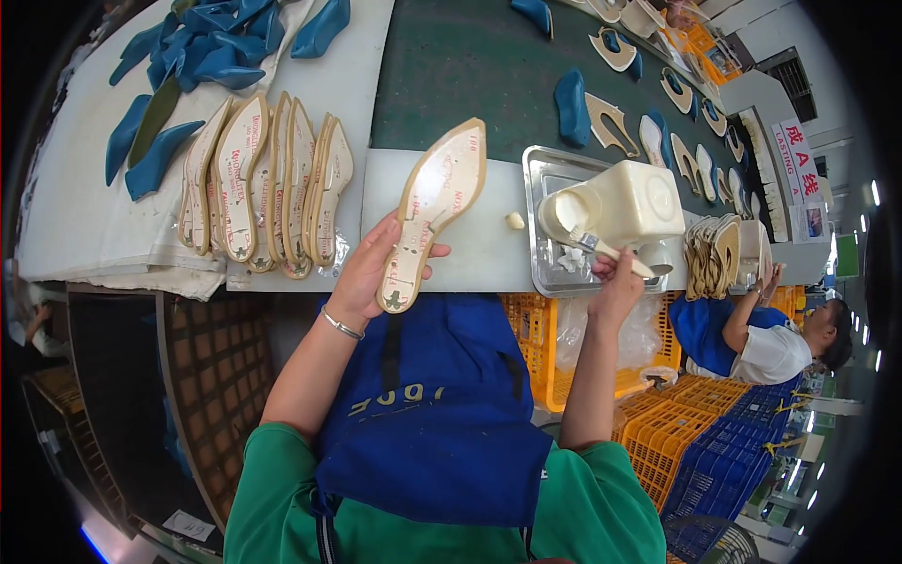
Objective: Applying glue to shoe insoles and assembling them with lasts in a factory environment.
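Nearest: orange crate (526, 329) at the desk's near edge, right of the blue apron (423, 414), clear plastic bag (601, 343) inside. Stacked orange crates (667, 428) and blue crates (723, 461) further right; contents not readable.

Left hand (374, 268): fingers wrapped round the heel half of an insole (440, 183), thumb one side, fingertips the other. Insole is over the desk (470, 244), printed face showing, toe pointing away.

Right hand (615, 280): fingers pinching the handle of a brush (606, 249), bristles at the mouth of a white jug (625, 202); can't tell if they touch. Off-white stuff shows in the jug's mouth. Jug sits in a metal tray (533, 202), with white scraps (571, 258) in there too.

Left on desk: row of insole stacks (268, 188) on edge. Beyond: pile of blue lasts (202, 47). Far side: green belt (451, 66) with more lasts and cut pieces. Co-worker (770, 343) far right.
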Tool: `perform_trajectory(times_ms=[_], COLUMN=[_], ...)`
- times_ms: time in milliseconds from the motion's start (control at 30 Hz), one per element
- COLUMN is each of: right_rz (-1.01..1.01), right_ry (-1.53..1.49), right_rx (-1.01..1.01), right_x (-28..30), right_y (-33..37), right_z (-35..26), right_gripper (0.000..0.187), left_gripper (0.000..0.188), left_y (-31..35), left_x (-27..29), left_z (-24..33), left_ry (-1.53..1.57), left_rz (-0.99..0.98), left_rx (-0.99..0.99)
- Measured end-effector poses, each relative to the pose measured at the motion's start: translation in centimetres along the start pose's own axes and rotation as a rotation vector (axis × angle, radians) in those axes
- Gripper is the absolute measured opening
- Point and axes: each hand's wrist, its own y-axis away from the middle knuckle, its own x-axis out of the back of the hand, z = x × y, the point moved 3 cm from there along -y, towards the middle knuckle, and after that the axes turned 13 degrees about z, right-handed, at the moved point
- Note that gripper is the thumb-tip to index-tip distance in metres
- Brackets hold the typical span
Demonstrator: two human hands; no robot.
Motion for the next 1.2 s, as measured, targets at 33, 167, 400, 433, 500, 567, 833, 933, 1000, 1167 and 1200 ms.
perform_trajectory(times_ms=[33,167,400,433,500,567,833,933,1000,1167,1200], right_rz=[0.002,-0.361,-0.8,-0.786,-0.692,-0.659,-0.793,-0.623,-0.609,-0.893,-0.987], right_ry=[-0.001,-0.078,0.047,0.051,0.119,0.145,0.113,0.196,0.157,0.036,0.097], right_rx=[0.0,0.251,0.737,1.0,0.776,0.732,0.657,0.524,0.533,0.386,0.434], right_x=[-0.9,-6.8,-13.2,-13.8,-14.5,-15.1,-15.0,-16.1,-15.9,-13.4,-13.4], right_y=[0.7,5.6,8.2,7.8,5.8,4.6,7.5,4.2,3.5,8.0,8.9], right_z=[-1.5,-8.0,-11.5,-11.7,-11.4,-11.9,-12.1,-12.2,-12.3,-12.0,-12.2], right_gripper=[0.025,0.028,0.007,0.006,0.009,0.011,0.009,0.014,0.017,0.01,0.007], left_gripper=[0.05,0.049,0.05,0.047,0.045,0.045,0.043,0.044,0.044,0.045,0.045], left_y=[0.2,0.8,2.1,2.3,2.5,2.4,2.4,2.5,2.5,2.1,2.0], left_x=[-0.5,-0.9,-1.4,-1.3,-1.3,-1.3,-0.8,-0.9,-0.9,-0.4,-0.4], left_z=[0.0,-0.5,-0.6,-0.4,-0.2,0.1,0.1,0.3,0.5,0.2,0.2], left_ry=[-0.016,-0.09,-0.251,-0.249,-0.243,-0.217,-0.232,-0.242,-0.24,-0.136,-0.138], left_rz=[0.01,0.019,-0.057,-0.074,-0.104,-0.105,-0.1,-0.108,-0.108,-0.079,-0.079], left_rx=[0.001,0.001,0.053,0.04,0.031,0.023,0.036,0.041,0.034,0.042,0.044])
